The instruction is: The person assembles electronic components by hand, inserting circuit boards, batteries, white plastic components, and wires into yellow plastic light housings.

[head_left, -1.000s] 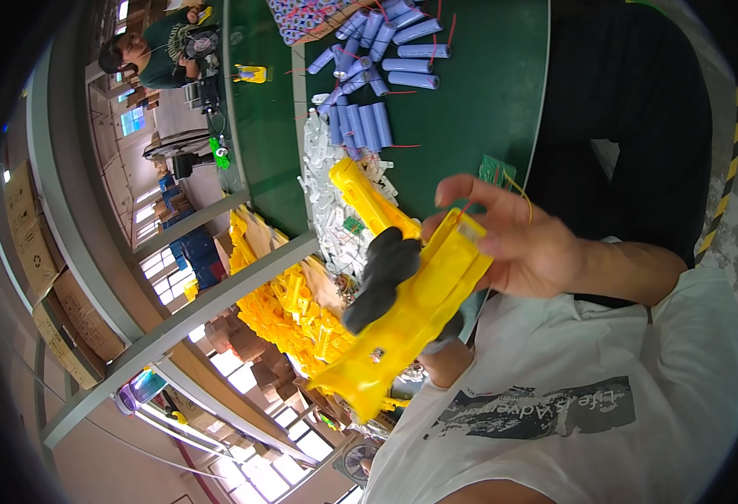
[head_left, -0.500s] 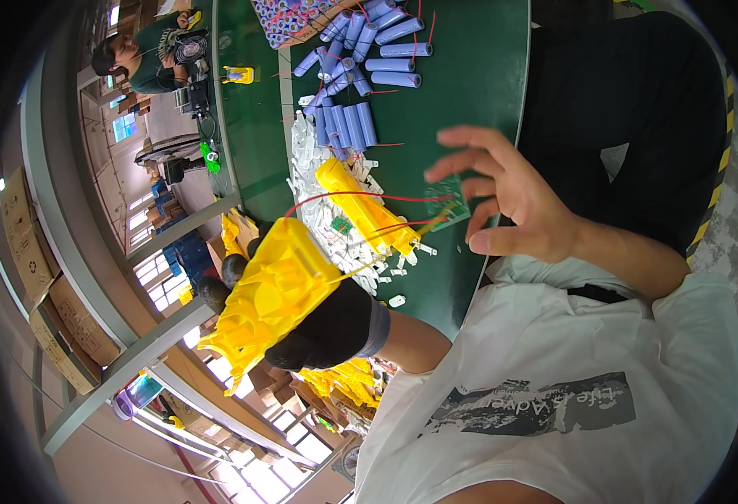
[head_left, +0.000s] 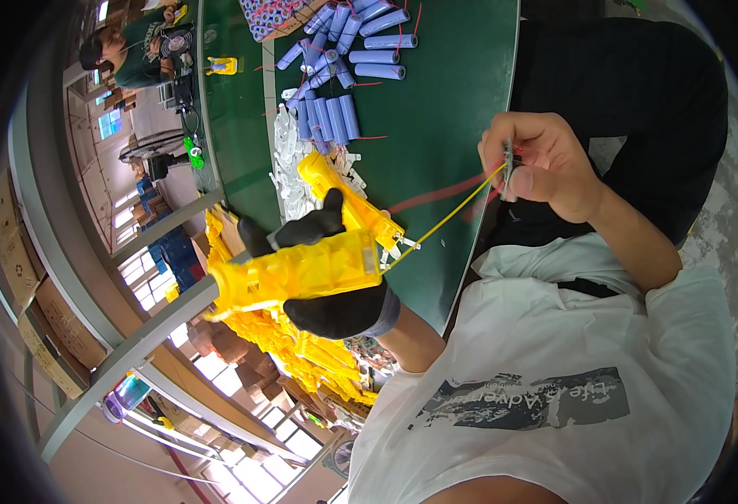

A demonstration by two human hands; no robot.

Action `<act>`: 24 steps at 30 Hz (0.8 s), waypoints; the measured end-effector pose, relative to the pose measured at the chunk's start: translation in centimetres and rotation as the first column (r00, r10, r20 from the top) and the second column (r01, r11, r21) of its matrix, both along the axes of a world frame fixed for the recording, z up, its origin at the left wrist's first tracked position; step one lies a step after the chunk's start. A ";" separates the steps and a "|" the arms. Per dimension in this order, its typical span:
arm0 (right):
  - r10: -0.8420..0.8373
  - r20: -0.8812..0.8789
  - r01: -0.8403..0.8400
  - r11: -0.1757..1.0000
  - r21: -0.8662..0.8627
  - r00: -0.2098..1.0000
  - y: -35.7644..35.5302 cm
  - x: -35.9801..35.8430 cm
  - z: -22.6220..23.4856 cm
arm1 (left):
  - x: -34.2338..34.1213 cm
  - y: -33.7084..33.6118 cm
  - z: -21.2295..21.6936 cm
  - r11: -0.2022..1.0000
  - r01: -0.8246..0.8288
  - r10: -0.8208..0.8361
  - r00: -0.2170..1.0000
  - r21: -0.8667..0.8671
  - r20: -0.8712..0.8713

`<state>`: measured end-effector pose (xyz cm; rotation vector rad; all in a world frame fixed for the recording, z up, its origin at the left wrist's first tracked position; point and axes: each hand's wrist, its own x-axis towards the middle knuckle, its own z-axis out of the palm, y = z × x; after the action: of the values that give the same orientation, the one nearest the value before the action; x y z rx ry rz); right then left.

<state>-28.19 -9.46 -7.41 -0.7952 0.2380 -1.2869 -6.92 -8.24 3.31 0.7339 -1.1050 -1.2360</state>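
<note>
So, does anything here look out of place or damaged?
Nothing looks damaged. The gloved left hand grips a yellow plastic housing, and thin wires run taut from it to the bare right hand. Blue cylindrical cells lie loosely scattered.

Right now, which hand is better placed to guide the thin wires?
Probably the right hand: its fingers pinch the thin yellow and red wires, while the gloved left hand is occupied gripping the yellow plastic housing.
</note>
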 end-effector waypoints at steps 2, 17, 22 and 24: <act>0.090 0.003 -0.090 0.996 0.007 0.996 -0.2 -0.6 0.2 | -0.7 0.3 -0.6 0.999 0.037 -0.036 0.997 0.005 -0.069; 0.333 -0.816 -0.125 0.942 0.312 0.473 -0.5 -0.4 2.0 | -3.6 1.8 -8.4 0.839 0.125 -0.330 0.891 0.530 0.312; 0.259 -0.869 0.035 0.953 0.301 0.422 0.1 -0.1 2.0 | -3.7 2.2 -9.3 0.901 0.067 -0.232 0.909 0.429 0.346; 0.086 -0.700 0.155 0.949 0.274 0.709 0.5 0.1 1.8 | -4.0 2.1 -9.0 0.862 0.088 -0.224 0.950 0.499 0.218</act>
<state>-28.10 -8.98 -5.65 -0.9806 1.0669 -0.8814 -10.93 -6.11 -5.67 1.2439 -1.0981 -1.6176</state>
